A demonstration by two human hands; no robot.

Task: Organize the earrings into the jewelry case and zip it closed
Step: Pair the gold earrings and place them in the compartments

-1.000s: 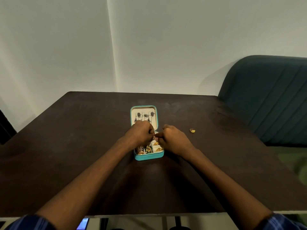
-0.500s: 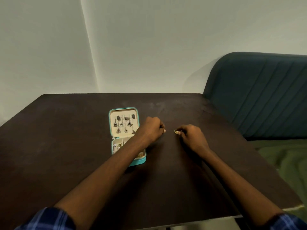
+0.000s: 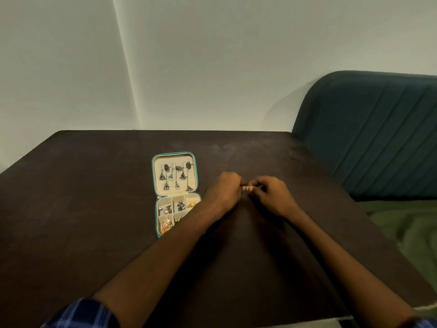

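Where our two sets of fingertips meet, we see a small gold earring (image 3: 247, 187) pinched between them, just above the counter (image 3: 94, 209). Our left hand (image 3: 223, 192) is curled on its left side and our right hand (image 3: 269, 195) is curled on its right side, both closed on it, knuckles nearly touching. Left of the left hand, just beside its wrist, lies the teal jewelry case (image 3: 176, 194), open flat. Its lid, the half farther from us, carries dark dangling earrings (image 3: 176, 176) in rows on cream lining. Its nearer half is split into small compartments holding gold and silver pieces (image 3: 168, 224); our left forearm crosses over its right corner, so we cannot tell what sits there. Well beyond the right hand, off the counter's edge, stands a dark teal padded seat (image 3: 369, 138). Blue checked sleeves (image 3: 82, 313) show at our elbows.
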